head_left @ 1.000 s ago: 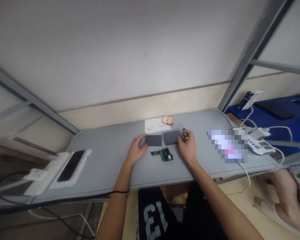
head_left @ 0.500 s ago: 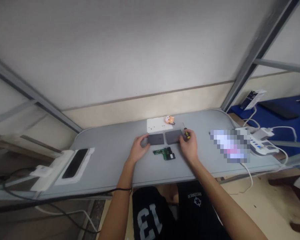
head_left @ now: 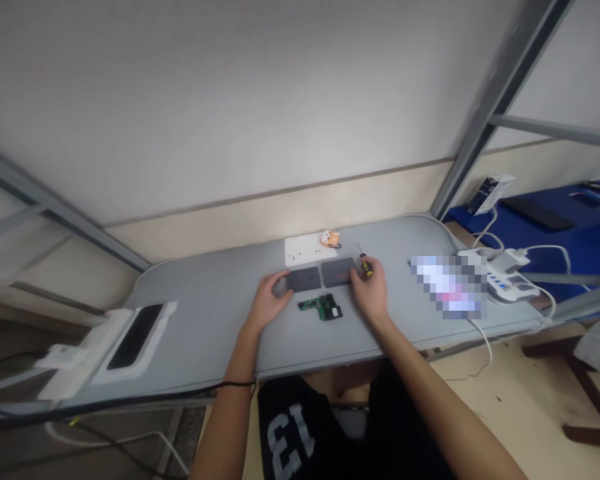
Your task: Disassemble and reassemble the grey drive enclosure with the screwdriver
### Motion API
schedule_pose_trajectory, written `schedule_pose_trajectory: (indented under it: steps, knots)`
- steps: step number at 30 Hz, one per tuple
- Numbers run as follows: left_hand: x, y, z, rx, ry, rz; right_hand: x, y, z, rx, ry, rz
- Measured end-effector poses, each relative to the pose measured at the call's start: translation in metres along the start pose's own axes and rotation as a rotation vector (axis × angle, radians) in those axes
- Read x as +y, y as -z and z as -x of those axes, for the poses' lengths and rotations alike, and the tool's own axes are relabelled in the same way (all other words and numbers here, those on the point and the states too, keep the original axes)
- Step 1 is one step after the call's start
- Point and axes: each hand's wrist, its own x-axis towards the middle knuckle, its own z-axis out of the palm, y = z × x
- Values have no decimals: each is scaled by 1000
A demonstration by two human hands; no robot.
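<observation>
Two flat, dark grey rectangular panels lie side by side. My left hand (head_left: 269,301) has thumb and finger on the corners of the left panel (head_left: 304,279). At the right panel (head_left: 337,272), the thumb of my right hand (head_left: 371,288) touches the right edge. A small yellow-and-black screwdriver (head_left: 366,266) sits in the fingers of that hand, its shaft pointing away from me. Just in front of the panels is a green circuit board (head_left: 323,307) with black parts. Behind them, several tiny dark screws rest on a white sheet (head_left: 303,248).
An orange-and-white animal-shaped trinket (head_left: 330,239) sits on the sheet's right side. To the left, a black phone (head_left: 135,337) lies on white material. A blurred-out lit screen (head_left: 447,287) and a white power strip (head_left: 513,287) with cables occupy the right of the grey table (head_left: 205,300).
The whole view has shifted slightly as my head moved. Both hands keep the same places at the panels, and the screwdriver, board and screws look unmoved.
</observation>
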Motion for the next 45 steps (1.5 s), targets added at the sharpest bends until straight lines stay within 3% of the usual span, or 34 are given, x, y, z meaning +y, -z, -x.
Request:
schedule_pose_trajectory:
  steps: [10, 34, 45]
  knots:
    - [-6, 0, -2, -9, -3, -34, -3, 0, 1, -12, 22, -24]
    - [2, 0, 1, 19, -9, -39, 4, -1, 2, -27, 19, -41]
    - [-1, 0, -1, -1, -2, -52, -6, 2, 3, -23, -6, 15]
